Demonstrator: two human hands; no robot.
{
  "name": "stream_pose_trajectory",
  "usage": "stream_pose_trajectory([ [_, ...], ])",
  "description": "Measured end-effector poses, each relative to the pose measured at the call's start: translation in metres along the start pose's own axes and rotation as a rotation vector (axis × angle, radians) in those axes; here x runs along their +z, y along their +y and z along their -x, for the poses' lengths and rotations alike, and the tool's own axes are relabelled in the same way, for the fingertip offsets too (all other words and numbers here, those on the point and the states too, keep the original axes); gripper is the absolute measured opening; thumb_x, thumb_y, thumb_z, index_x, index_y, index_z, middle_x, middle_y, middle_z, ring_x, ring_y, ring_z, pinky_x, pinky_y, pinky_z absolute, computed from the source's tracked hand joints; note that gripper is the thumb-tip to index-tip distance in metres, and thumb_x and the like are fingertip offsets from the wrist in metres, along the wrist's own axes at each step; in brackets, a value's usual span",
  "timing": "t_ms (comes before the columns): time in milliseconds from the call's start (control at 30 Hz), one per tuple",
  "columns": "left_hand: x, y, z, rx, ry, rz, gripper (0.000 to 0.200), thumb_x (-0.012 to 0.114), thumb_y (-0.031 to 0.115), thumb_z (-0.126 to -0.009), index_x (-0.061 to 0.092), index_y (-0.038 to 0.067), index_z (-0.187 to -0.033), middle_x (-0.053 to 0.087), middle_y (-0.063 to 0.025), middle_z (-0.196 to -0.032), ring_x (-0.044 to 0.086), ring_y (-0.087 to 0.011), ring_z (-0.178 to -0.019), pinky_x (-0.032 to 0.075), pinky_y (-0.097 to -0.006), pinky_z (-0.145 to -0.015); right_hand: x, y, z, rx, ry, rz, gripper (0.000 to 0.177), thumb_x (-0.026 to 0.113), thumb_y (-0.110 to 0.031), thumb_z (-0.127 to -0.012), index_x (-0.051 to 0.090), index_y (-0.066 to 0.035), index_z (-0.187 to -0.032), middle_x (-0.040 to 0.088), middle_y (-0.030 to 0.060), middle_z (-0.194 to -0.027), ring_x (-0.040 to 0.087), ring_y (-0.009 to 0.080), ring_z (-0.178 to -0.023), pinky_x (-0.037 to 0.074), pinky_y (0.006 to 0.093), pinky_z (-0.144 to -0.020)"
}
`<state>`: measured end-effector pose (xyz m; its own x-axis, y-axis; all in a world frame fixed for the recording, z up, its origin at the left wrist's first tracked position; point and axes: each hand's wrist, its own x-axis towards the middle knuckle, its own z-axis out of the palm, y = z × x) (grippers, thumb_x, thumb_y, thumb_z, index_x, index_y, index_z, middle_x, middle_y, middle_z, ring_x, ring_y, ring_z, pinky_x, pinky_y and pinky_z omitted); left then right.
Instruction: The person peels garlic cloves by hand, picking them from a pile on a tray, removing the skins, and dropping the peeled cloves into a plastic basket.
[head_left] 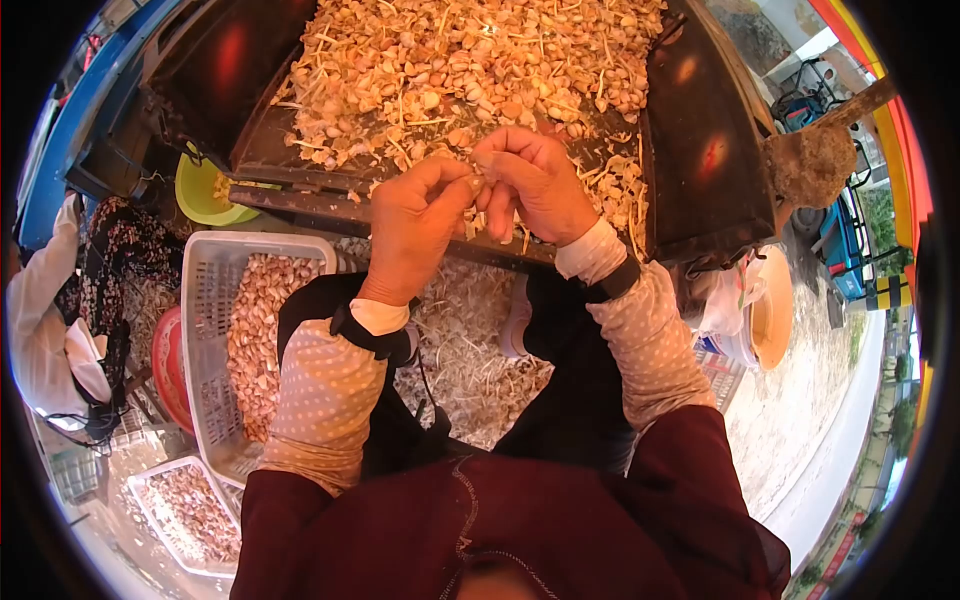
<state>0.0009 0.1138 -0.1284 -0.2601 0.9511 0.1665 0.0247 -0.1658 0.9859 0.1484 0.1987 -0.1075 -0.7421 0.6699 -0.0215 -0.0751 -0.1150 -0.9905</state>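
My left hand (412, 228) and my right hand (538, 186) meet in front of me, above the near edge of a dark wooden tray (330, 205). Thumb and fingers of both hands are pinched together on one small pale piece, which looks like a garlic clove (479, 181) and is mostly covered by the fingertips. Beyond them, a large heap of garlic cloves (470, 70) with loose skins and dry stalks fills the tray. More skins lie just under my right hand.
Left of my legs stands a white plastic crate (213, 350) holding garlic cloves, with a smaller white basket (190, 475) of cloves below it. A green bowl (197, 195) and a red basin (168, 365) sit nearby. Buckets (772, 310) stand right. Skins litter the floor (480, 340).
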Motion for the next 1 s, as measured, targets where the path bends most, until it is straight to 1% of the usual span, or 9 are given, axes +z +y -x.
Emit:
stream_pose_trajectory([
  [367, -0.014, -0.009, -0.010, -0.328, 0.046, 0.414, 0.014, 0.057, 0.012, -0.090, 0.064, 0.002, -0.098, 0.060, -0.0014, -0.071, 0.048, -0.0035, -0.052, 0.033, -0.0181, -0.044, -0.004, 0.013, -0.015, 0.030, -0.126, -0.643, 0.015, 0.056, -0.012, -0.094, 0.053, 0.002, -0.101, 0.066, 0.0122, -0.072, 0.063, 0.0153, -0.048, 0.052, 0.0233, -0.042],
  [500, -0.011, -0.019, -0.007, -0.421, 0.010, 0.410, 0.012, 0.057, 0.013, -0.092, 0.061, 0.003, -0.096, 0.058, -0.0007, -0.071, 0.050, -0.0048, -0.054, 0.033, -0.0171, -0.044, 0.040, -0.023, -0.028, -0.138, 0.017, -0.574, 0.020, 0.056, -0.014, -0.095, 0.054, 0.001, -0.107, 0.065, 0.0133, -0.079, 0.061, 0.0125, -0.049, 0.046, 0.0203, -0.042],
  [567, 0.001, -0.041, 0.000, -0.129, 0.119, 0.104, 0.014, 0.057, 0.014, -0.092, 0.062, 0.002, -0.098, 0.058, -0.0008, -0.070, 0.052, -0.0050, -0.061, 0.039, -0.0180, -0.051, 0.087, -0.022, -0.038, -0.203, -0.109, -0.267, 0.029, 0.061, -0.020, -0.094, 0.054, 0.002, -0.112, 0.066, 0.0134, -0.081, 0.064, 0.0139, -0.057, 0.050, 0.0217, -0.049],
  [600, -0.003, -0.065, -0.002, -0.248, -0.100, 0.609, 0.019, 0.055, 0.018, -0.094, 0.062, 0.002, -0.103, 0.059, -0.0013, -0.078, 0.052, -0.0058, -0.068, 0.044, -0.0207, -0.058, 0.109, -0.017, -0.041, -0.221, -0.182, -0.020, 0.037, 0.064, -0.024, -0.093, 0.053, 0.003, -0.115, 0.067, 0.0134, -0.082, 0.067, 0.0153, -0.063, 0.052, 0.0236, -0.054],
  [633, -0.012, -0.027, -0.009, -0.265, -0.394, -0.097, 0.021, 0.054, 0.016, -0.095, 0.060, 0.000, -0.107, 0.060, -0.0036, -0.086, 0.054, -0.0060, -0.072, 0.045, -0.0218, -0.059, 0.117, -0.001, -0.044, -0.636, -0.252, 0.479, 0.055, 0.070, -0.035, -0.088, 0.051, 0.002, -0.125, 0.068, 0.0151, -0.096, 0.069, 0.0214, -0.081, 0.055, 0.0299, -0.066],
  [733, -0.006, -0.038, -0.003, -0.239, -0.402, -0.398, 0.019, 0.056, 0.011, -0.092, 0.060, -0.002, -0.106, 0.060, -0.0065, -0.095, 0.058, -0.0089, -0.079, 0.047, -0.0240, -0.062, 0.119, 0.004, -0.033, -0.715, -0.209, 0.514, 0.066, 0.073, -0.038, -0.085, 0.048, -0.002, -0.134, 0.061, 0.0167, -0.119, 0.067, 0.0252, -0.096, 0.056, 0.0341, -0.073],
  [833, -0.007, -0.069, 0.000, 0.732, -0.035, -0.971, 0.011, 0.060, 0.006, -0.086, 0.066, 0.000, -0.094, 0.066, -0.0087, -0.076, 0.063, -0.0222, -0.069, 0.050, -0.0371, -0.067, 0.059, -0.010, -0.038, -0.365, -0.028, 0.444, 0.046, 0.064, -0.025, -0.092, 0.053, 0.000, -0.129, 0.066, 0.0151, -0.107, 0.068, 0.0217, -0.092, 0.056, 0.0321, -0.071],
  [900, -0.009, -0.026, 0.004, 0.178, -0.329, -0.652, 0.014, 0.061, 0.007, -0.084, 0.067, 0.001, -0.095, 0.064, -0.0147, -0.067, 0.064, -0.0296, -0.066, 0.049, -0.0386, -0.067, 0.001, -0.014, -0.054, -0.153, 0.199, 0.398, 0.032, 0.062, -0.016, -0.091, 0.061, 0.000, -0.119, 0.069, 0.0135, -0.091, 0.068, 0.0231, -0.076, 0.055, 0.0335, -0.065],
  [1000, -0.007, -0.015, 0.005, 0.130, -0.416, -0.716, 0.019, 0.063, 0.010, -0.082, 0.067, 0.001, -0.098, 0.063, -0.0199, -0.072, 0.065, -0.0323, -0.069, 0.048, -0.0373, -0.064, -0.049, 0.011, -0.079, -0.255, 0.357, 0.700, 0.024, 0.062, -0.012, -0.088, 0.067, -0.003, -0.110, 0.070, 0.0141, -0.085, 0.068, 0.0268, -0.067, 0.054, 0.0360, -0.064],
])
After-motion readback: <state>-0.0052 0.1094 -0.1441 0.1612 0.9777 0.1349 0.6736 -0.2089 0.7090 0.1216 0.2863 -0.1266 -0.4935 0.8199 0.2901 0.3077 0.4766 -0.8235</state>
